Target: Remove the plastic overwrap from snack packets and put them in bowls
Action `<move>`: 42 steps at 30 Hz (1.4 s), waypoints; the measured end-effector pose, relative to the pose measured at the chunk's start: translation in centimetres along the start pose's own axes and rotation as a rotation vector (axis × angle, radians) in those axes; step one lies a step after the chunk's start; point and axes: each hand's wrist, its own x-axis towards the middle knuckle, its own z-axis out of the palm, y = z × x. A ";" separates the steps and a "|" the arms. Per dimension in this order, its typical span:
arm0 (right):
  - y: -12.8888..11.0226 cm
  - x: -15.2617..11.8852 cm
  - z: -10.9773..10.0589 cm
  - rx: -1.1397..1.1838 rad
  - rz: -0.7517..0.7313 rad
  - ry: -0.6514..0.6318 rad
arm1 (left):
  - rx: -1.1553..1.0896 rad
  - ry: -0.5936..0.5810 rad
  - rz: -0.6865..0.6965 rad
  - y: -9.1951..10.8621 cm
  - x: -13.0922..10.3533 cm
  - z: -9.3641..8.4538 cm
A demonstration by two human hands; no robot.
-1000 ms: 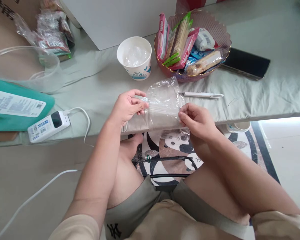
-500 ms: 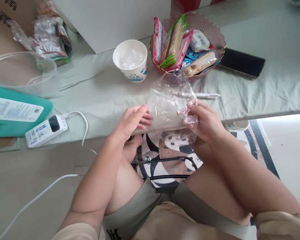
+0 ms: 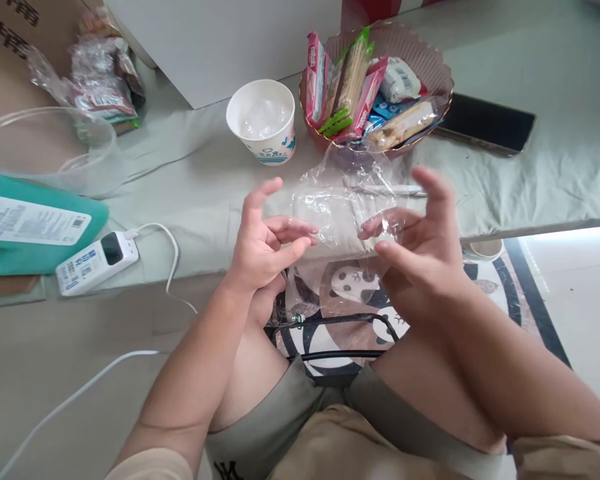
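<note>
A clear, crinkled plastic bag [image 3: 337,200] spreads over the table's front edge, its lower part hanging above my lap. My left hand [image 3: 265,243] is at its left side, index finger raised, the other fingers and thumb stretched toward the film and apart. On the right side, my right hand [image 3: 420,240] has its index finger lifted and the thumb spread from the other fingers, which touch or overlap the film. Whether any fingertips pinch the film is hard to see. Behind the bag is a scalloped pink bowl [image 3: 440,73] of wrapped snacks [image 3: 350,80].
A paper cup [image 3: 263,127] with clear plastic inside stands left of the bowl. A black phone [image 3: 490,123] lies at right. A slim white object [image 3: 413,190] is partly behind the bag. At left are a green jug [image 3: 40,223], a power bank [image 3: 97,262] with a white cable, and a clear tub [image 3: 45,147].
Both hands have spread their fingers and lifted their index fingers. My right hand has loosened its pinch on the bag. The bag now lies flatter and slightly wider.
</note>
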 end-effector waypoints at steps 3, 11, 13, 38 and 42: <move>-0.6 -0.2 -0.3 -0.169 -0.185 -0.069 | 0.146 0.022 0.145 -0.2 -0.6 -0.3; -1.3 -0.4 0.4 -0.499 -0.276 0.086 | 0.562 0.220 0.641 0.4 -0.9 -0.8; -1.3 -0.3 0.4 -0.562 -0.334 0.167 | 0.577 0.237 0.702 0.5 -0.7 -1.0; 0.5 0.7 1.5 0.361 0.505 0.055 | -0.447 -0.244 -0.568 -0.3 2.0 0.7; 1.3 1.0 1.5 0.374 0.578 -0.011 | -0.415 -0.161 -0.575 -0.5 2.0 1.5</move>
